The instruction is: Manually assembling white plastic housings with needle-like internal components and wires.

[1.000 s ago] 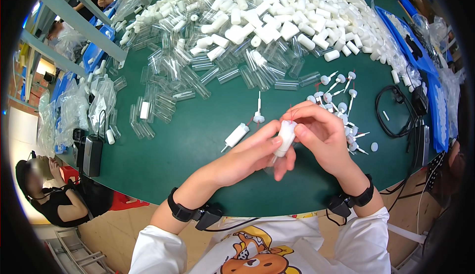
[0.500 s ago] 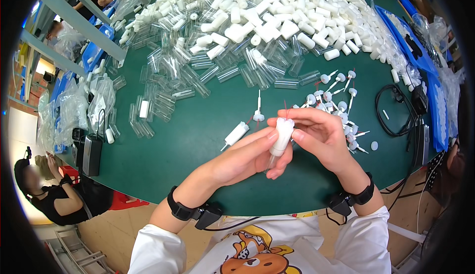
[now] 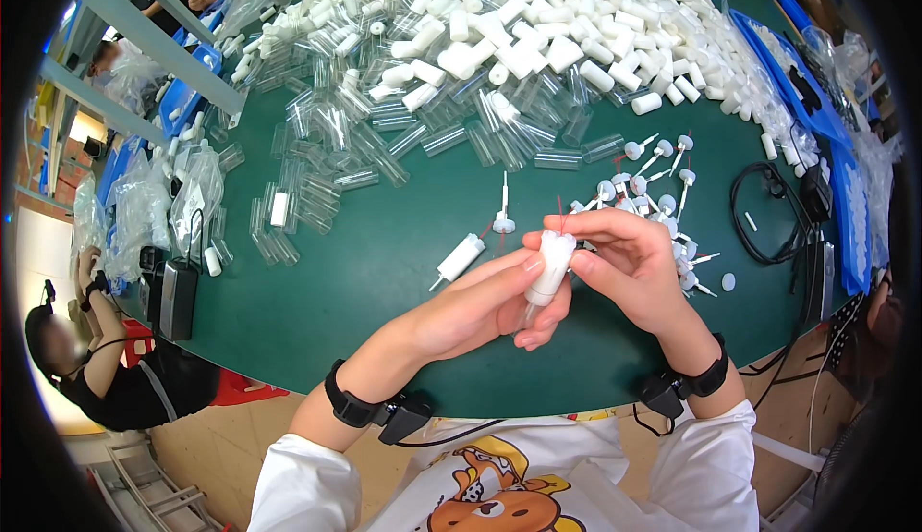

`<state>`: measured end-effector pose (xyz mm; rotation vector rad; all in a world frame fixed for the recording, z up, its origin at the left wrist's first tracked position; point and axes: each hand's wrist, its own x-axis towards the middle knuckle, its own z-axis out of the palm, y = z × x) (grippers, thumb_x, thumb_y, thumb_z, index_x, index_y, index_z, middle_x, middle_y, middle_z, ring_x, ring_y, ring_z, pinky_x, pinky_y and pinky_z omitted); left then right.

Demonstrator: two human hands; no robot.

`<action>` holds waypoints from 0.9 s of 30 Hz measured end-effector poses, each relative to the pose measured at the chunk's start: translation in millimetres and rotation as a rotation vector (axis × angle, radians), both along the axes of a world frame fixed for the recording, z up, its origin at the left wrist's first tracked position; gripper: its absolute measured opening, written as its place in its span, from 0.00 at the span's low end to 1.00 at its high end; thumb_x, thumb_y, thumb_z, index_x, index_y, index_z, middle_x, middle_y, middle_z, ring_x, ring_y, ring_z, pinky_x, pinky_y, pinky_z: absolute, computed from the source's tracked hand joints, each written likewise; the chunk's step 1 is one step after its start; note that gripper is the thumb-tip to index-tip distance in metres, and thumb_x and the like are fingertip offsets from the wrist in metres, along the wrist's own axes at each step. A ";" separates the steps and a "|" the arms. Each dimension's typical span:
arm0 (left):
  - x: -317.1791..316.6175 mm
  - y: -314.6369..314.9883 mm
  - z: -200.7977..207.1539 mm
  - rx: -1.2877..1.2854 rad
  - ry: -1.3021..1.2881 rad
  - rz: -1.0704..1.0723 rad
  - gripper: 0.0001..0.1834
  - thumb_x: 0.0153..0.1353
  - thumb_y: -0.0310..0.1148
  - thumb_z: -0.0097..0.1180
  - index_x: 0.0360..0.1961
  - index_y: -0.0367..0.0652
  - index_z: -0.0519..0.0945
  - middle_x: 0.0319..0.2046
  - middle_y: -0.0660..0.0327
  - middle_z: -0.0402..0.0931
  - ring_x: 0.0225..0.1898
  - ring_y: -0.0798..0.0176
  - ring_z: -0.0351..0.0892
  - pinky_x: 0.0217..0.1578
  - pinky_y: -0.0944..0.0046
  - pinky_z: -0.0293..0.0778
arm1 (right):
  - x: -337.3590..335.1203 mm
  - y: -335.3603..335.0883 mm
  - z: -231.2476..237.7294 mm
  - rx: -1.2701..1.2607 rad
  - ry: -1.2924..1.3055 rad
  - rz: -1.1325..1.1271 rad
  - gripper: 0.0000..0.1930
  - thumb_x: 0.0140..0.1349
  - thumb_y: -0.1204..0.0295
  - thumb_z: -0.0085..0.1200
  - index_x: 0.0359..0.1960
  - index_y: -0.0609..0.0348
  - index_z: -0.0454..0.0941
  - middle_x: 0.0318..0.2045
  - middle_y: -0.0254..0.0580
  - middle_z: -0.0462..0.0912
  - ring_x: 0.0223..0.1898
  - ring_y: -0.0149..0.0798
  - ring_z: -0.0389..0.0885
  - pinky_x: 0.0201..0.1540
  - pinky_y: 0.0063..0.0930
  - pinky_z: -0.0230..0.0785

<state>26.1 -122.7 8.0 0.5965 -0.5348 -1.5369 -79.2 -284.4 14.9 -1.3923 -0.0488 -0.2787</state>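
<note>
Over the green table (image 3: pixel 384 273), both my hands meet on one small white spray bottle (image 3: pixel 550 269) with a clear lower tube. My left hand (image 3: pixel 485 306) holds it from below, thumb and fingers around its body. My right hand (image 3: pixel 629 263) pinches its white top from the right. Just beyond my hands lie a finished white sprayer (image 3: pixel 459 258) and a loose pump head with a thin stem (image 3: pixel 503 213). A scatter of similar pump heads (image 3: pixel 653 181) lies behind my right hand.
A big heap of white caps (image 3: pixel 538 33) and clear tubes (image 3: pixel 384 138) fills the far table. Black cables (image 3: pixel 768 215) and blue trays (image 3: pixel 845 196) sit at the right edge. Plastic bags (image 3: pixel 144 205) and a black box (image 3: pixel 178 297) are left. Another person (image 3: pixel 106 359) sits at lower left.
The bottle has tilted more upright and shifted slightly between my fingers. My right hand has moved up onto its top. Both hands stay in the same spot.
</note>
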 end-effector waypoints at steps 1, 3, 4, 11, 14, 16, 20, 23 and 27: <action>0.1 0.2 -0.5 -0.008 -0.001 -0.004 0.18 0.70 0.48 0.32 0.41 0.44 0.66 0.28 0.65 0.65 0.26 0.71 0.63 0.28 0.71 0.62 | 0.0 0.1 0.6 0.010 -0.005 0.008 0.15 0.59 0.85 0.49 0.49 0.71 0.73 0.48 0.52 0.77 0.52 0.43 0.76 0.56 0.34 0.67; 0.6 0.6 -2.3 -0.025 -0.003 -0.012 0.18 0.70 0.48 0.32 0.42 0.44 0.66 0.28 0.65 0.65 0.26 0.71 0.63 0.28 0.71 0.62 | 0.2 0.2 0.8 0.017 -0.016 0.018 0.15 0.59 0.85 0.49 0.49 0.71 0.73 0.48 0.53 0.77 0.52 0.44 0.76 0.56 0.34 0.67; 0.7 0.7 -2.6 -0.026 -0.002 -0.013 0.19 0.70 0.48 0.32 0.42 0.44 0.66 0.28 0.65 0.65 0.26 0.71 0.63 0.28 0.71 0.62 | 0.3 0.3 0.9 0.014 -0.020 0.020 0.15 0.59 0.85 0.48 0.49 0.71 0.73 0.48 0.53 0.77 0.53 0.44 0.75 0.56 0.34 0.67; -0.8 -0.4 -2.5 -0.008 -0.026 -0.007 0.19 0.70 0.48 0.32 0.43 0.43 0.66 0.29 0.65 0.65 0.26 0.71 0.63 0.28 0.72 0.62 | 0.1 1.2 -3.5 -0.035 -0.006 -0.005 0.15 0.57 0.85 0.52 0.47 0.70 0.73 0.46 0.50 0.77 0.51 0.45 0.77 0.54 0.36 0.69; -0.8 -0.6 -5.8 -0.014 -0.040 -0.008 0.18 0.71 0.47 0.32 0.44 0.43 0.66 0.29 0.65 0.65 0.26 0.71 0.63 0.28 0.72 0.62 | -0.9 3.1 -1.4 -0.048 0.001 -0.058 0.16 0.54 0.84 0.57 0.46 0.70 0.75 0.45 0.50 0.78 0.49 0.38 0.77 0.54 0.32 0.68; -0.9 -0.2 -7.1 -0.014 -0.038 -0.014 0.18 0.71 0.46 0.31 0.45 0.43 0.66 0.29 0.65 0.65 0.26 0.71 0.63 0.28 0.72 0.62 | 0.3 3.3 -2.4 -0.028 -0.029 -0.057 0.15 0.54 0.84 0.58 0.45 0.69 0.75 0.44 0.49 0.79 0.48 0.37 0.77 0.53 0.31 0.68; -0.6 0.0 -4.5 0.037 -0.102 -0.006 0.17 0.71 0.45 0.31 0.45 0.42 0.65 0.29 0.65 0.65 0.26 0.72 0.63 0.27 0.73 0.62 | 0.5 1.7 -6.2 -0.013 -0.036 -0.058 0.14 0.53 0.83 0.59 0.43 0.69 0.76 0.42 0.47 0.79 0.47 0.36 0.77 0.53 0.30 0.68; -0.7 0.7 -3.4 0.074 -0.166 0.013 0.17 0.71 0.44 0.30 0.46 0.42 0.65 0.28 0.66 0.64 0.25 0.73 0.63 0.27 0.74 0.61 | 0.6 1.3 -6.6 -0.026 -0.027 -0.060 0.14 0.53 0.83 0.59 0.42 0.68 0.76 0.41 0.47 0.80 0.47 0.35 0.78 0.52 0.30 0.68; -0.9 0.3 -2.3 0.088 -0.222 0.033 0.20 0.71 0.46 0.31 0.51 0.41 0.64 0.27 0.66 0.64 0.24 0.73 0.62 0.27 0.75 0.60 | 0.1 0.7 -7.9 -0.057 -0.024 -0.069 0.14 0.52 0.84 0.59 0.41 0.68 0.77 0.41 0.47 0.80 0.46 0.35 0.78 0.52 0.29 0.67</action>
